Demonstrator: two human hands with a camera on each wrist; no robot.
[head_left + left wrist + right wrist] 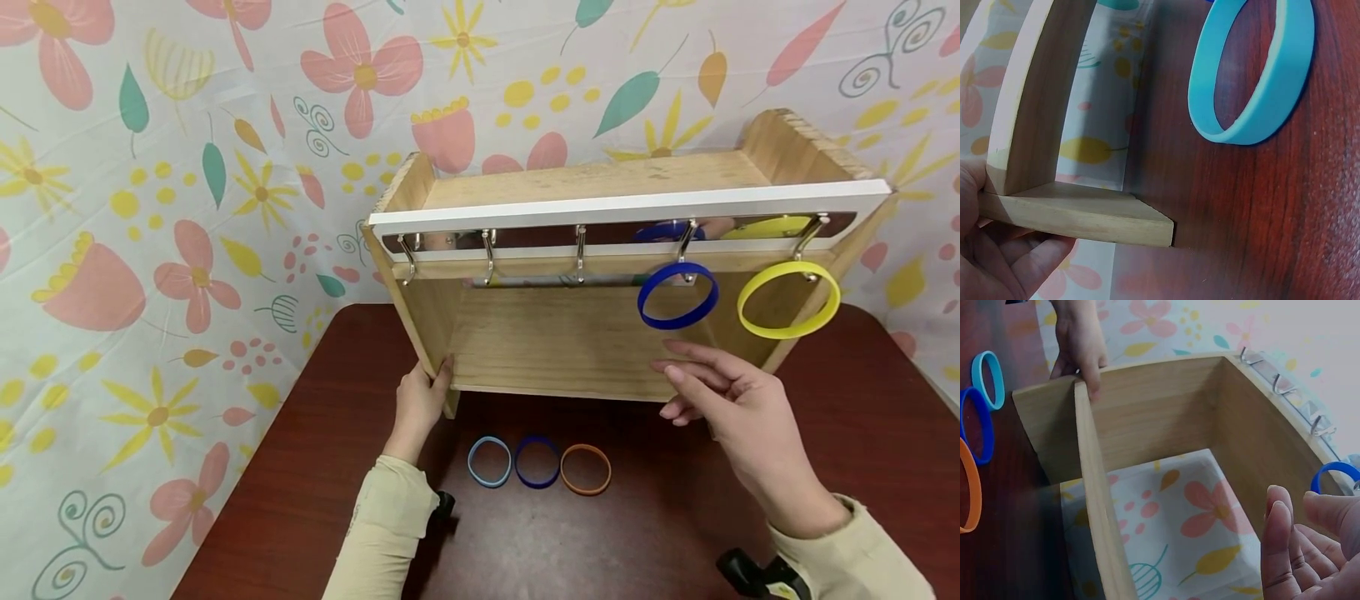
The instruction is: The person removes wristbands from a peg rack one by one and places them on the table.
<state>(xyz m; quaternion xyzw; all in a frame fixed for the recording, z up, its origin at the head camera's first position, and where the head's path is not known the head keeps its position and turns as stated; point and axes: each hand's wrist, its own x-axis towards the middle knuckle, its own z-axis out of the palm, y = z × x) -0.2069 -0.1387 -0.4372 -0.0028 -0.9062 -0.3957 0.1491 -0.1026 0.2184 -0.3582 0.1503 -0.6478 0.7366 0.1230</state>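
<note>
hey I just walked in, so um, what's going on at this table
A person's left hand grips a side of a wooden shelf unit, while their right hand is raised near the hooks, holding nothing. A blue band and a yellow band hang on the two hooks furthest right; the other three are bare. A light blue band, a dark blue band and an orange band lie in a row on the table.

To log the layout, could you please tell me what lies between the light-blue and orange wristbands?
A dark-blue wristband lies between them on the table, in the head view.
</note>
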